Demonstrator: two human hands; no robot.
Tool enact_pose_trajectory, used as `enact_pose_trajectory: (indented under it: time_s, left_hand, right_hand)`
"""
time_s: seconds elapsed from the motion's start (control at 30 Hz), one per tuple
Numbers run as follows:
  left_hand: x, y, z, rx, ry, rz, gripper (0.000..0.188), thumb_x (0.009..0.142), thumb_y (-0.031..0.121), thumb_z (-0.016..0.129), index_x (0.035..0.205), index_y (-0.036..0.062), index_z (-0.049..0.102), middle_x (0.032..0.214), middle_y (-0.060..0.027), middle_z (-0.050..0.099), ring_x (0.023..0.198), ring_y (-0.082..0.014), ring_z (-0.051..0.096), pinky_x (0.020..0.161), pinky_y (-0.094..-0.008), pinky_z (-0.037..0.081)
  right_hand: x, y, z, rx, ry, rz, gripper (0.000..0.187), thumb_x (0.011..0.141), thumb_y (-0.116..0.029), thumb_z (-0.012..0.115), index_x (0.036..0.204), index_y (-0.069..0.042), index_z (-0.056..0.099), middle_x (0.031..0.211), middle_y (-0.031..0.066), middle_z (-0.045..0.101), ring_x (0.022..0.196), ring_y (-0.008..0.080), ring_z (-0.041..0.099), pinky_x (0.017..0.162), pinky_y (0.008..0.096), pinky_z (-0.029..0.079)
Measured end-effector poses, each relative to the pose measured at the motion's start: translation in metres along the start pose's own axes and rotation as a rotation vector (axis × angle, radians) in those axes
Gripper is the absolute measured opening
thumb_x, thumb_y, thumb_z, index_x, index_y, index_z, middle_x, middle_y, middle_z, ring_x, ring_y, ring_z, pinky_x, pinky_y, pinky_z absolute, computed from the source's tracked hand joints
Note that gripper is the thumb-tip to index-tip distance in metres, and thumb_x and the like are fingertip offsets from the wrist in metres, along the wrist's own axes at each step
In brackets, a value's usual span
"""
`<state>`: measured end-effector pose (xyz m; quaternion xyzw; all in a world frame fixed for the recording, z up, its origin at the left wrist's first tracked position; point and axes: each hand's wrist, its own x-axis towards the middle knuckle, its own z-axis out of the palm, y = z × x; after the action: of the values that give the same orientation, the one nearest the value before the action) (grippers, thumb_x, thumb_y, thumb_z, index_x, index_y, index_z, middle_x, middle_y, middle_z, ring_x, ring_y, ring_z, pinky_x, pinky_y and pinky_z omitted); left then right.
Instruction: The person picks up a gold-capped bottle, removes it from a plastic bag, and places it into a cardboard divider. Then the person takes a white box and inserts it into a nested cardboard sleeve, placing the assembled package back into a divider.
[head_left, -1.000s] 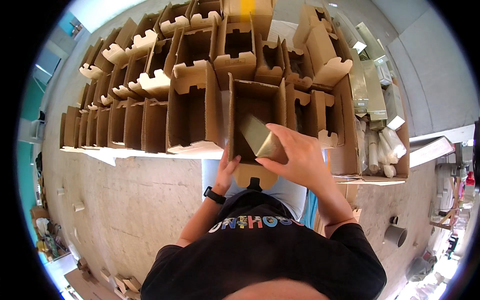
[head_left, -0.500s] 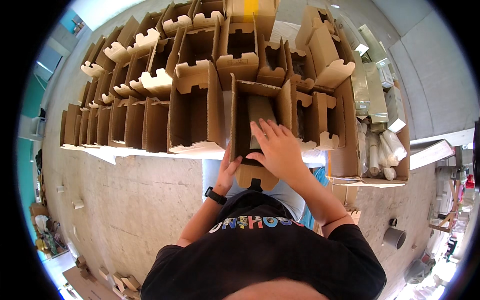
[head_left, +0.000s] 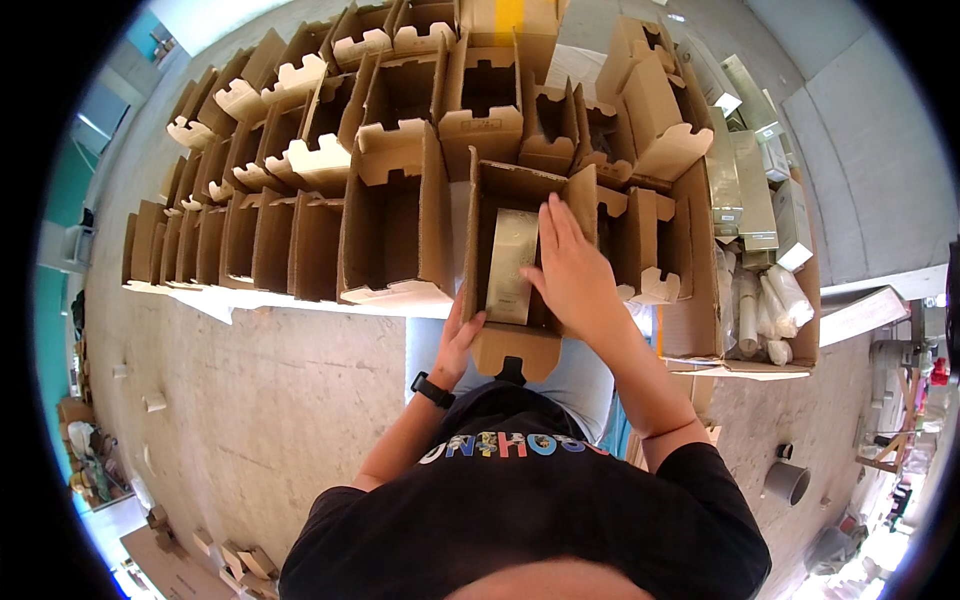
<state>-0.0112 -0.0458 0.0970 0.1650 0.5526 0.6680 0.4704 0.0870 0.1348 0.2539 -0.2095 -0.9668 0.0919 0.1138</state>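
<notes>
An open-topped cardboard box [head_left: 490,345] stands right in front of me at the near edge of the table, its notched front flap folded outward. My left hand [head_left: 458,335] grips that box's left wall at the near corner, with the thumb over the edge. Inside lies a slim, pale gold carton [head_left: 513,260], lengthwise and close to the left wall. My right hand [head_left: 580,275] is open over the box's right side, fingers stretched out along the inside. Its thumb reaches the carton's right edge. The palm hides part of the right wall.
Rows of open cardboard bins [head_left: 395,230] fill the table to the left and behind. At the right, a large cardboard box [head_left: 690,335] holds slim cartons [head_left: 755,190] and white wrapped rolls [head_left: 785,300]. A grey bucket [head_left: 788,482] stands on the floor.
The carton in the box now shows its pale gold face and sits nearer the front and left. My right hand has shifted right, off the carton's top. My left hand stays put.
</notes>
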Motion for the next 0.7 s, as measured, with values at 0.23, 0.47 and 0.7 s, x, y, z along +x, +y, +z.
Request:
enact_pose_trajectory:
  time_s: [0.23, 0.47, 0.7]
  left_hand:
    - [-0.004, 0.012, 0.008, 0.015, 0.000, 0.008, 0.067, 0.092, 0.018, 0.052, 0.148, -0.0013, 0.021, 0.147, -0.0123, 0.036, 0.135, -0.0194, 0.032, 0.111, -0.0312, 0.023]
    - [0.001, -0.001, 0.002, -0.012, -0.020, 0.051, 0.068, 0.093, 0.020, 0.054, 0.148, -0.0013, 0.021, 0.146, -0.0119, 0.037, 0.134, -0.0190, 0.033, 0.110, -0.0316, 0.024]
    - [0.000, 0.007, 0.005, -0.074, -0.055, 0.011, 0.070, 0.092, 0.019, 0.054, 0.149, -0.0003, 0.019, 0.148, -0.0117, 0.033, 0.136, -0.0192, 0.029, 0.112, -0.0318, 0.021]
  right_hand:
    - [0.028, 0.004, 0.005, -0.063, 0.115, 0.032, 0.079, 0.081, -0.025, 0.070, 0.141, 0.007, 0.028, 0.146, 0.0238, 0.031, 0.135, 0.0339, 0.034, 0.107, 0.0401, 0.036]
    - [0.016, 0.008, 0.011, -0.137, -0.020, 0.009, 0.072, 0.079, -0.027, 0.071, 0.134, 0.006, 0.040, 0.140, 0.0200, 0.043, 0.130, 0.0290, 0.043, 0.105, 0.0385, 0.037]
    - [0.013, 0.029, 0.035, -0.345, -0.048, -0.048, 0.069, 0.078, -0.033, 0.071, 0.133, 0.000, 0.047, 0.139, 0.0133, 0.048, 0.130, 0.0247, 0.043, 0.112, 0.0386, 0.028]
